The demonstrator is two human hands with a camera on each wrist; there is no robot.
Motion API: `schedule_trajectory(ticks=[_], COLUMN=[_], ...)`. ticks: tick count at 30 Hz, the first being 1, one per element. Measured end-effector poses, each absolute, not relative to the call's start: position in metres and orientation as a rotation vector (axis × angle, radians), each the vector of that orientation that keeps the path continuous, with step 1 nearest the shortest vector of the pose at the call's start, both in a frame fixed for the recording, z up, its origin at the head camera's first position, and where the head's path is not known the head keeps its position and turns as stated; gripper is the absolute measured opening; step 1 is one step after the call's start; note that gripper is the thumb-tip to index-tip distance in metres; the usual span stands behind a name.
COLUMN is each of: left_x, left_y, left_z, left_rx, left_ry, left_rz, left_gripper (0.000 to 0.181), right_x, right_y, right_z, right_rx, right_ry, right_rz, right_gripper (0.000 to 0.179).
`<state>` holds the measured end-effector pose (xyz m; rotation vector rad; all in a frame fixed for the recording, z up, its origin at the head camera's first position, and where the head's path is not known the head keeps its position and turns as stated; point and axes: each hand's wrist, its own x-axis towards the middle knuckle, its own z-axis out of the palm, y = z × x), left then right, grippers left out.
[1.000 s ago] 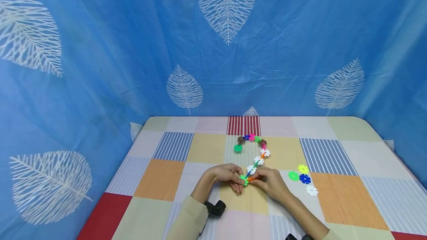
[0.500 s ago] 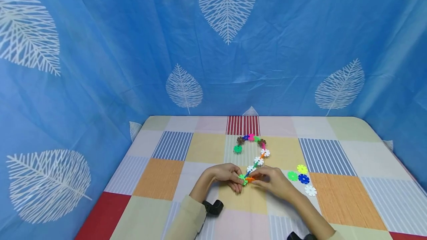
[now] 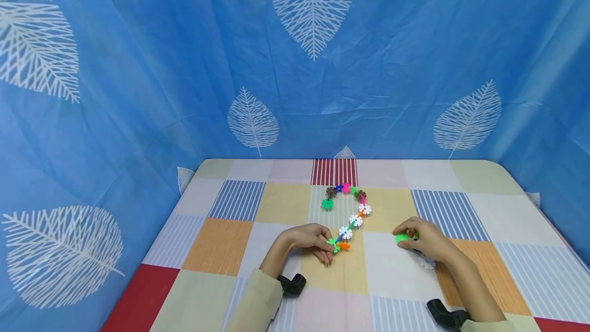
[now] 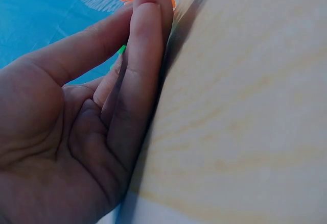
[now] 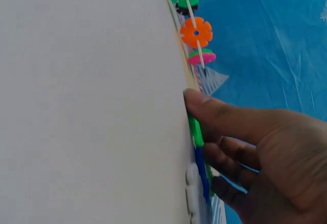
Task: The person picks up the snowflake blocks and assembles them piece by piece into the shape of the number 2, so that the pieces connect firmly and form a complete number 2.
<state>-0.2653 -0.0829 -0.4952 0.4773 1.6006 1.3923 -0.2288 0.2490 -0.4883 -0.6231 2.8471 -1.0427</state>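
Note:
A curved chain of interlocking plastic snowflake discs [image 3: 345, 233] lies on the table in the head view. My left hand [image 3: 310, 240] rests at its near end and pinches the light green disc [image 3: 333, 244] there between thumb and fingers. An orange disc [image 3: 344, 246] sticks out to the right from that green one, seen nearly edge-on. My right hand [image 3: 426, 240] is over the loose discs at the right, with thumb and fingers about a loose green disc [image 3: 402, 238]. Beneath that hand a white disc [image 3: 425, 261] partly shows; the blue disc [image 5: 201, 170] appears edge-on in the right wrist view.
A patchwork-patterned cloth [image 3: 332, 306] covers the table. Blue curtains with white leaf prints [image 3: 253, 122] stand behind it and at both sides. Black wrist cameras [image 3: 292, 285] sit on both wrists. The loose yellow disc is hidden behind the right hand.
My right hand has let go of the orange disc, which stays joined to the chain. It has moved right to the loose discs and grasps the green one. The left hand keeps its place.

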Motion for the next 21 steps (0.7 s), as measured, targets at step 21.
schedule_trajectory(ticks=[21], left_x=[-0.266], left_y=[-0.082], left_z=[-0.495], left_rx=[0.481], left_ry=[1.630], left_rz=[1.440], left_gripper=[0.004], right_x=[-0.215], right_y=[0.160], right_z=[-0.495], right_rx=[-0.173], right_ry=[1.982], right_rz=[-1.929], right_gripper=[0.033])
